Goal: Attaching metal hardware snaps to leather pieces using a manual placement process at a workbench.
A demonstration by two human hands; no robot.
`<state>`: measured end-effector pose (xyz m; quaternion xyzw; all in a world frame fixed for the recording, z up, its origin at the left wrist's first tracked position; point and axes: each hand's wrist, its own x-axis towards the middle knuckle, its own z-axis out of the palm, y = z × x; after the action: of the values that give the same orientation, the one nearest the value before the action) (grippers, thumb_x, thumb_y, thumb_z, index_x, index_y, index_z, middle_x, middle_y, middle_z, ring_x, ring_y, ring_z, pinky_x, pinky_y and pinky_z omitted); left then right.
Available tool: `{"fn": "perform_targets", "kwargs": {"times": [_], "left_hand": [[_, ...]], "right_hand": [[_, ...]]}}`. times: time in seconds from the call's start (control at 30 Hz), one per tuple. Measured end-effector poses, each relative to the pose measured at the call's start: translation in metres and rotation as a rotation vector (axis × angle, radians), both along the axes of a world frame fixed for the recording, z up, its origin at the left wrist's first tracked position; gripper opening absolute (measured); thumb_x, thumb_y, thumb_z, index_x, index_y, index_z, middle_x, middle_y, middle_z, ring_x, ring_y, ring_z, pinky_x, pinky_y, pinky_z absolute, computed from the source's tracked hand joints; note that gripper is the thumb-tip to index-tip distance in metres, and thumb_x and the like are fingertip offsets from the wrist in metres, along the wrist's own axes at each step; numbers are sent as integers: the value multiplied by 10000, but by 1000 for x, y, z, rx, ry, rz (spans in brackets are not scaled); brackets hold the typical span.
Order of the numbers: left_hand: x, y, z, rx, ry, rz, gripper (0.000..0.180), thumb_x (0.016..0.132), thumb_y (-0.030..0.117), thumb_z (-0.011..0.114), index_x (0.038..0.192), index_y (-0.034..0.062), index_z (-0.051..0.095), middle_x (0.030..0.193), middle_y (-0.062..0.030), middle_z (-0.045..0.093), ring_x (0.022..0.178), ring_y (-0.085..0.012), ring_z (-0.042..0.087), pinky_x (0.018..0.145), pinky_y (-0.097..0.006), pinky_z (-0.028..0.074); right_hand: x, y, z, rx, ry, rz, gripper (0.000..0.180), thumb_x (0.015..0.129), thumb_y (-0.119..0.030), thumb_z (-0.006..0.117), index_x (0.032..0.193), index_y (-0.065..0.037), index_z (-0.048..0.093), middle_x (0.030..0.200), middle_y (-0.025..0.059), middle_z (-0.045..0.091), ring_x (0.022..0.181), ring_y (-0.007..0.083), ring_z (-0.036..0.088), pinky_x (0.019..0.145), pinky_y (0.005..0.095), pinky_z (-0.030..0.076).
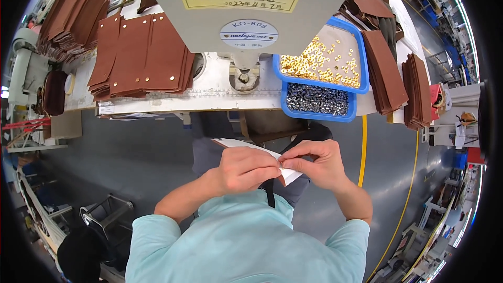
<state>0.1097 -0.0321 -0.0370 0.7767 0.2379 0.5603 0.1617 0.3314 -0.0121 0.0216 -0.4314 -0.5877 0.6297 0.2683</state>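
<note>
Far L on the white worktop (209,104): a thick stack of reddish-brown leather-like sheets (73,15), edges fanned. Below it, near the L end, a rounded dk. maroon case (54,93) w/ a pale tape roll (69,84) just beside it. Next R, a pile of broad flat brown panels (141,55), the top ones bearing small round gold-coloured studs (145,79). A pale ruler strip (230,94) runs along the front edge.

Mid: the pale grey machine head (209,26) w/ yellow label hangs over the worktop, its metal press fitting (244,76) below. In front of the worktop, over the person's lap, is a narrow white-faced piece w/ brown edge (291,175), slanting down to the R. The left hand (249,167) grips it, fingers curled over; the right hand (317,162) pinches its edge btwn thumb & index (exact contact pt. hidden, can't tell more).

R of the machine: a blue plastic tray (365,68) of gold-coloured ring-like parts, overlapping a second blue bin (319,117) full of dk. shiny metal bits. Far R, a stack of long brown strips (385,73), then a narrower brown bundle (416,91) & a red box (436,94).
</note>
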Motion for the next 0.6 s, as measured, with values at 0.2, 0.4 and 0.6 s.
{"fn": "perform_targets", "kwargs": {"times": [0.2,0.4,0.6], "left_hand": [[1,0,-1,-24,-30,29,259,678,-14,788,912,52,696,847,-41,710,709,-201,720,569,-298,585],[0,-2,0,-115,-25,13,282,677,-18,824,920,57,702,855,-47,721,692,-195,704,544,-308,560],[0,-11,11,-540,-84,-19,205,727,-23,842,899,58,766,868,-65,735,707,-212,698,593,-305,559]], "right_hand": [[0,-3,-5,16,38,-28,148,882,-6,787,1031,-5,794,973,100,797,907,140,758,827,271,597],[3,-2,1,132,-34,33,178,873,-25,796,1050,-10,789,996,101,799,911,154,764,817,277,604],[2,0,5,368,-74,112,352,766,-91,911,1084,-19,777,977,108,791,875,164,765,801,288,609]]}}
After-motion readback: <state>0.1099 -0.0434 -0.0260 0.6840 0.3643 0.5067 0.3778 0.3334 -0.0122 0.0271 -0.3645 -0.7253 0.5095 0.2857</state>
